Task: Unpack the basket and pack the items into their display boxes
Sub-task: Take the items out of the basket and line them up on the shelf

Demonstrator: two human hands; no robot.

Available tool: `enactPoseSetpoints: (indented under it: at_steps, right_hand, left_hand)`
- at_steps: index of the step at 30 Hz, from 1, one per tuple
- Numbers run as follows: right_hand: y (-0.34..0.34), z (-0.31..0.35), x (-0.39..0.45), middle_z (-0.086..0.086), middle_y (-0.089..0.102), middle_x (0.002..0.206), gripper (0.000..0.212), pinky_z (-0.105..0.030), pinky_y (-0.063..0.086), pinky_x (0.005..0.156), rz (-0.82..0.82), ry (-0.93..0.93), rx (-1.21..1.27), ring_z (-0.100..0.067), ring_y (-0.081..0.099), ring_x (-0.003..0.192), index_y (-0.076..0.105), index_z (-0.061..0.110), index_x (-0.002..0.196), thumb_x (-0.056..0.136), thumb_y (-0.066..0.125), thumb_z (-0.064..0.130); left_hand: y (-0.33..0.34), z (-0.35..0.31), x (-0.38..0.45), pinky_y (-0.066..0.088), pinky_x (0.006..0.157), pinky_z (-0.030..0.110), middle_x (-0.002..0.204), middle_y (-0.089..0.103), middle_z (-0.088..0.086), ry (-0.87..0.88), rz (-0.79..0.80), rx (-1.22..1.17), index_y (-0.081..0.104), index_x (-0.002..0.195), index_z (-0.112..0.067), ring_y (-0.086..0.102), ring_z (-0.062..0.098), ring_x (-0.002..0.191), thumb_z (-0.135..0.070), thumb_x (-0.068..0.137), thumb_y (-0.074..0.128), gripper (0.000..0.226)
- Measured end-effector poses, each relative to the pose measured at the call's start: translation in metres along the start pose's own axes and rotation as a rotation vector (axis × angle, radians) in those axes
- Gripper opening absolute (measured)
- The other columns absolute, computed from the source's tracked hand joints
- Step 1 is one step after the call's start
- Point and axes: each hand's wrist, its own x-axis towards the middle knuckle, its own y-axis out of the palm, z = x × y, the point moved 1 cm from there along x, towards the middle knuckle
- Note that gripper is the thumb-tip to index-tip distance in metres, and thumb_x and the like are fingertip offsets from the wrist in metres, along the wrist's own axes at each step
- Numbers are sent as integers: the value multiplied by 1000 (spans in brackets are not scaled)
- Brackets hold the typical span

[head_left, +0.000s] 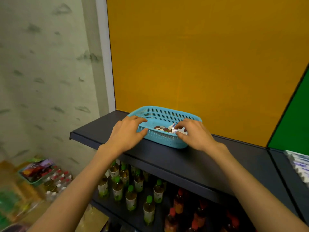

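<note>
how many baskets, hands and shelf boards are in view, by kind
Blue slotted plastic basket on the top shelf: 1
Green plastic basket of packets, lower left: 1
Bare hands, left hand and right hand: 2
Dark shelf boards: 2
Total: 6

Blue slotted basket (164,129) upright on dark shelf (192,158); brown packet (160,128) and silvery wrappers (173,129) inside.

L hand (127,131) grips blue basket (167,113) at its 9 o'clock end; R hand (194,133) pinches a white packet (179,130) at 3 o'clock, on dark shelf (184,164).
</note>
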Motion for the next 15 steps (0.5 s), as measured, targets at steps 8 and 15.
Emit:
enactPoseSetpoints:
  at_steps: [8,15]
  right_hand:
    - [22,-18,45,3,66,121,28,-34,46,84,25,113,-58,-19,61,108,68,27,119,94,63,37]
    - [39,-50,87,5,64,124,30,-27,49,84,51,204,-75,-12,60,105,64,26,123,94,64,35]
  left_hand:
    - [22,36,65,48,92,41,141,55,-3,95,46,-6,52,141,-30,53,21,124,-48,98,50,46]
    - [53,40,138,48,95,42,142,55,-1,186,103,4,51,141,-32,53,23,126,-52,98,50,47]
